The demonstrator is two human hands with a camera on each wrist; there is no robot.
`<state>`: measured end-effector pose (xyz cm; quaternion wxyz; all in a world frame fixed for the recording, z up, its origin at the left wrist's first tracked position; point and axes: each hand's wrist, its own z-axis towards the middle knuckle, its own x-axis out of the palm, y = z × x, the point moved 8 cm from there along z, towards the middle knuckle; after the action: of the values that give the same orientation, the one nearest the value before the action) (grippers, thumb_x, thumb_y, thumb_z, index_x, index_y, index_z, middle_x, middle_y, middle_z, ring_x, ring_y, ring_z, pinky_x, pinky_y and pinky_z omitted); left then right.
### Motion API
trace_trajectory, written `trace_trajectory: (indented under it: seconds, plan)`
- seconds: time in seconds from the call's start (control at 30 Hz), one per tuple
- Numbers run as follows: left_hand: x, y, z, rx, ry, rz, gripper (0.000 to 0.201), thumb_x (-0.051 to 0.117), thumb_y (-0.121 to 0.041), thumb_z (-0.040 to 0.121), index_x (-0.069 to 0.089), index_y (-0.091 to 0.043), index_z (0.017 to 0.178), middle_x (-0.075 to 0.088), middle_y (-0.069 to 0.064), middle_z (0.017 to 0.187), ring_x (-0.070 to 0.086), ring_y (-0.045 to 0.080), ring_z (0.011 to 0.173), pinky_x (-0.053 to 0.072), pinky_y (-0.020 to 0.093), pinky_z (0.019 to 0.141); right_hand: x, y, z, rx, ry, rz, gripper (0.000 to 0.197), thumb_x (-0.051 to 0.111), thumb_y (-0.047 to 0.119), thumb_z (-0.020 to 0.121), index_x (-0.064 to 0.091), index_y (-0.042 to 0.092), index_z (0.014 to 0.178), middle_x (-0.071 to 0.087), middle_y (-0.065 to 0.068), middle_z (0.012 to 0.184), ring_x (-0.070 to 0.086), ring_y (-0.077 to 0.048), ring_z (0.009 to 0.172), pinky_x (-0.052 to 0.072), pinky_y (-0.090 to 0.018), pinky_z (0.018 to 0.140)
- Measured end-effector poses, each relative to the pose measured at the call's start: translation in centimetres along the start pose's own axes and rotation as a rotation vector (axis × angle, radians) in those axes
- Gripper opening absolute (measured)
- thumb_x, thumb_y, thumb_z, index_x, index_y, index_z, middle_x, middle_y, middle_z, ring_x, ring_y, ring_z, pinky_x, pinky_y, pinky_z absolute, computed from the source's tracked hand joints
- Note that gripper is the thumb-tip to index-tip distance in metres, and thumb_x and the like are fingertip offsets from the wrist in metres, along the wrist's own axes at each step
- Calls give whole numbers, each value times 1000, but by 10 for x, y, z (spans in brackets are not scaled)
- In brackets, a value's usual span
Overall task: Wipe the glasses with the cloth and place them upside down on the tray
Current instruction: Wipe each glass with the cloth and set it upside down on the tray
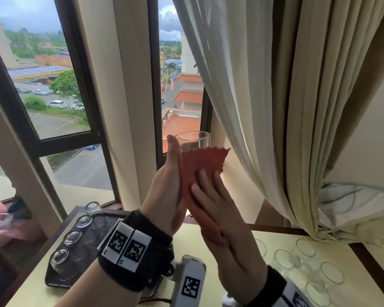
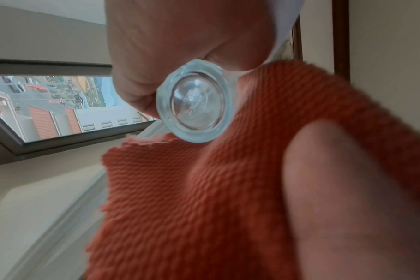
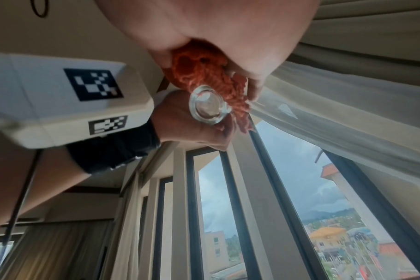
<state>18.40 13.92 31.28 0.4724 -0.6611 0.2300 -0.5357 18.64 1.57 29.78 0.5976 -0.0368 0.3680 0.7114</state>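
Note:
I hold a clear glass (image 1: pixel 195 140) upright, raised in front of the window. My left hand (image 1: pixel 166 187) grips its side, thumb near the rim. An orange cloth (image 1: pixel 202 162) is wrapped over the glass's lower part, and my right hand (image 1: pixel 220 209) holds the cloth against it, the cloth's tail bunched in my palm. The left wrist view shows the glass's thick base (image 2: pixel 194 104) beside the cloth (image 2: pixel 204 189). The right wrist view shows the base (image 3: pixel 208 106) below the bunched cloth (image 3: pixel 204 75). A dark tray (image 1: pixel 50 282) sits at lower left.
Several glasses stand upside down in a row on the tray, one of them (image 1: pixel 72 237) near the middle. Several upright glasses (image 1: pixel 304 251) stand on the pale table (image 1: pixel 31 293) at the right. Cream curtains (image 1: pixel 297 107) hang close on the right; window frames are straight ahead.

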Motion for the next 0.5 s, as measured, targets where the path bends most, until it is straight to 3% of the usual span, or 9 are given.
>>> trace_trajectory:
  seconds: [0.07, 0.13, 0.2, 0.23, 0.3, 0.33, 0.4, 0.43, 0.5]
  plan:
    - [-3, -1, 1, 13, -4, 86, 86, 36, -80, 94, 71, -8, 126, 77, 23, 112, 73, 44, 108, 57, 49, 105, -2, -1, -12, -13, -16, 5, 64, 50, 9, 107, 28, 22, 165, 22, 1, 175, 18, -27, 162, 25, -52, 129]
    - [0, 0, 0, 21, 10, 114, 87, 34, -78, 94, 71, -4, 119, 75, 13, 90, 74, 31, 85, 63, 38, 83, -13, -4, -12, 94, -101, 157, 54, 47, 6, 106, 41, 10, 159, 31, -6, 172, 25, -30, 160, 27, -58, 126]
    - [6, 5, 0, 14, 45, 103, 89, 33, -76, 94, 68, 2, 118, 71, 7, 79, 70, 21, 72, 62, 30, 68, -24, -6, -4, 196, -164, 286, 53, 46, 10, 106, 46, 16, 158, 45, -8, 164, 38, -30, 153, 31, -63, 123]
    - [10, 7, 0, 11, 46, 98, 89, 33, -76, 93, 68, 3, 117, 70, 6, 75, 69, 19, 67, 60, 28, 64, -30, -4, 0, 254, -176, 337, 53, 47, 18, 105, 47, 23, 158, 56, -8, 154, 50, -27, 141, 39, -61, 119]
    - [13, 10, 1, 10, 28, 83, 90, 36, -80, 90, 69, 1, 112, 68, 3, 72, 64, 19, 66, 56, 26, 60, -37, -8, 16, 313, -209, 382, 52, 49, 33, 102, 51, 38, 153, 65, 4, 127, 51, -4, 109, 49, -30, 102]
    - [12, 13, 2, 10, 10, 72, 91, 40, -85, 88, 71, -2, 110, 68, 5, 76, 63, 21, 70, 57, 28, 65, -41, -4, 24, 296, -211, 378, 51, 49, 30, 102, 50, 44, 151, 61, 8, 128, 44, 1, 103, 46, -18, 92]
    - [14, 13, -1, 10, -10, 55, 93, 49, -91, 86, 75, -6, 114, 69, 15, 97, 66, 33, 92, 59, 44, 92, -44, 18, 29, 211, -174, 357, 59, 48, 14, 102, 47, 42, 154, 49, 9, 157, 47, -9, 111, 44, -20, 96]
    - [15, 11, -3, 12, -14, 38, 90, 50, -88, 89, 75, -8, 122, 71, 19, 112, 68, 37, 108, 52, 54, 109, -41, 30, 29, 159, -138, 332, 61, 48, 8, 101, 46, 32, 157, 39, 7, 167, 49, -21, 125, 44, -33, 107]
    - [15, 5, -9, 10, -2, -3, 78, 43, -79, 99, 73, -16, 133, 74, 15, 133, 68, 32, 129, 43, 56, 119, -33, 37, 18, 99, -74, 256, 58, 49, 4, 101, 45, 13, 158, 31, 2, 172, 38, -29, 146, 31, -64, 123]
